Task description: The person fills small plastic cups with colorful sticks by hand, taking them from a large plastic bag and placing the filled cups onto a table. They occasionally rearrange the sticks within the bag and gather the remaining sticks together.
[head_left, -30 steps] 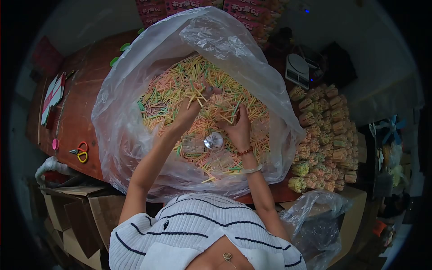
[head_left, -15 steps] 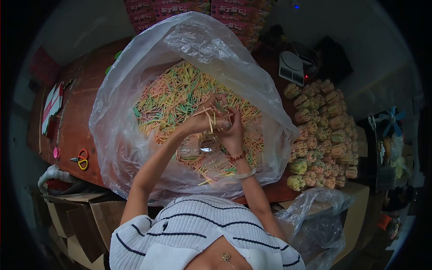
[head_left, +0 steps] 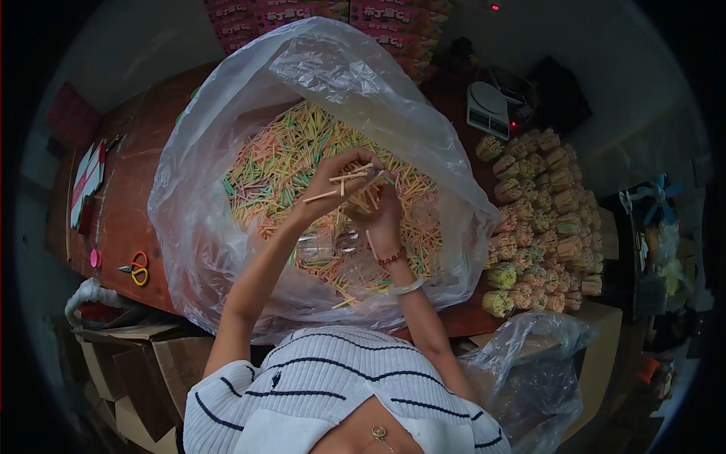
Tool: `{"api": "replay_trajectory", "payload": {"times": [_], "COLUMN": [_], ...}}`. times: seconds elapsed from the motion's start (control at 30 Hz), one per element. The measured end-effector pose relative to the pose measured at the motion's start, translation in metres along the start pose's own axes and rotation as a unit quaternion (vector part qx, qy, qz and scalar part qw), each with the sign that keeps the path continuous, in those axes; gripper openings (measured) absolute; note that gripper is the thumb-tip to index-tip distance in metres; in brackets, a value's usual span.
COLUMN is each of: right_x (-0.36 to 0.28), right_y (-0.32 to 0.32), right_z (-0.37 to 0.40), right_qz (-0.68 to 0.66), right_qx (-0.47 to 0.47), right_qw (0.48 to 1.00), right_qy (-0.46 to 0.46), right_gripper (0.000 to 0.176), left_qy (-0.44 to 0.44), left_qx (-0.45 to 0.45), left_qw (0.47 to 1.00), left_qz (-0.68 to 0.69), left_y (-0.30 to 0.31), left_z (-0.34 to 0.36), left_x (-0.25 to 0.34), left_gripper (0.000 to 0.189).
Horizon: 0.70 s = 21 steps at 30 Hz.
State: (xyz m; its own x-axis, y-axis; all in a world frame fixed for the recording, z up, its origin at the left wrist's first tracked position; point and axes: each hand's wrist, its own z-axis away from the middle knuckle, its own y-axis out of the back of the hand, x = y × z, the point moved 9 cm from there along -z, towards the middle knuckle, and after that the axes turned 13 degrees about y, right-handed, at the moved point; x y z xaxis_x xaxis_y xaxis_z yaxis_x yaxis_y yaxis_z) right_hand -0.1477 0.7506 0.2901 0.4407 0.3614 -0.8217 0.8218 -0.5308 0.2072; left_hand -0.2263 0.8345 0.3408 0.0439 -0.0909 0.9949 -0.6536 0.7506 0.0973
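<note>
A large clear plastic bag (head_left: pixel 204 174) lies open, with many thin pastel sticks (head_left: pixel 283 163) heaped inside. Over the heap, my left hand (head_left: pixel 336 181) is curled round several sticks, some poking out across its back. My right hand (head_left: pixel 382 216), with a red bead bracelet and a pale bangle at the wrist, is close against it on the right, its fingers curled round more sticks. Where the fingertips meet is partly hidden. Below the hands, a clear shiny container (head_left: pixel 344 242) rests on the sticks.
Many bundles of sticks (head_left: pixel 537 219) stand in rows at the right. A white scale (head_left: pixel 488 106) is behind them. Scissors (head_left: pixel 138 268) and a pink disc (head_left: pixel 95 258) lie at the left. Pink boxes (head_left: pixel 393 26) are stacked at the back. Cardboard boxes (head_left: pixel 181 363) sit below the table edge.
My left hand has turned and moved slightly up and left, and the sticks in it lie at a new angle. My right hand has rotated, its palm now more towards the left hand.
</note>
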Motion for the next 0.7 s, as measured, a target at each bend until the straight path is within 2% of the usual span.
{"api": "replay_trajectory", "payload": {"times": [0.03, 0.17, 0.23, 0.27, 0.33, 0.4, 0.47, 0.53, 0.57, 0.63, 0.67, 0.7], "right_x": [0.009, -0.005, 0.009, 0.018, 0.017, 0.015, 0.007, -0.009, -0.017, -0.017, -0.019, -0.017], "right_y": [-0.011, 0.001, 0.001, 0.001, 0.005, 0.004, 0.003, -0.001, -0.005, -0.001, 0.005, 0.011], "right_z": [0.003, 0.014, 0.021, 0.019, 0.014, 0.013, 0.001, -0.019, -0.027, -0.036, -0.039, -0.036], "right_qz": [0.004, -0.048, -0.03, -0.013, -0.008, -0.002, 0.01, -0.011, -0.031, -0.044, -0.057, -0.057], "right_qx": [-0.046, 0.039, 0.028, 0.015, -0.001, -0.021, -0.036, -0.056, -0.073, -0.06, -0.044, -0.043], "right_qw": [0.999, 0.998, 0.998, 0.997, 0.997, 0.996, 0.998, 0.998, 0.997, 0.997, 0.996, 0.996], "right_qy": [-0.024, -0.03, -0.057, -0.076, -0.079, -0.088, -0.059, -0.03, -0.002, 0.025, 0.052, 0.052], "right_gripper": [0.098, 0.082, 0.08, 0.079, 0.078, 0.078, 0.075, 0.077, 0.08, 0.083, 0.087, 0.087], "left_qy": [0.016, -0.002, 0.001, -0.002, -0.015, 0.014, 0.041, 0.064, 0.063, 0.067, 0.067, 0.045], "left_qx": [-0.02, -0.033, -0.032, -0.032, -0.017, 0.003, 0.024, -0.029, -0.027, -0.044, -0.044, -0.038], "left_qw": [1.0, 0.998, 0.991, 0.991, 1.0, 1.0, 0.997, 0.989, 0.989, 0.964, 0.964, 0.989], "left_qz": [-0.008, 0.055, 0.129, 0.127, -0.006, 0.024, 0.054, 0.132, 0.133, 0.252, 0.252, 0.133], "left_y": [-0.006, -0.004, 0.003, 0.007, 0.011, 0.016, 0.018, 0.003, 0.004, 0.005, 0.009, 0.016], "left_z": [0.001, 0.004, 0.004, 0.004, 0.008, 0.006, 0.005, 0.004, 0.003, 0.003, 0.005, 0.01], "left_x": [-0.008, -0.026, -0.03, -0.029, -0.025, -0.043, -0.063, -0.07, -0.068, -0.056, -0.05, -0.04], "left_gripper": [0.022, 0.031, 0.044, 0.044, 0.053, 0.054, 0.056, 0.058, 0.058, 0.058, 0.058, 0.058]}}
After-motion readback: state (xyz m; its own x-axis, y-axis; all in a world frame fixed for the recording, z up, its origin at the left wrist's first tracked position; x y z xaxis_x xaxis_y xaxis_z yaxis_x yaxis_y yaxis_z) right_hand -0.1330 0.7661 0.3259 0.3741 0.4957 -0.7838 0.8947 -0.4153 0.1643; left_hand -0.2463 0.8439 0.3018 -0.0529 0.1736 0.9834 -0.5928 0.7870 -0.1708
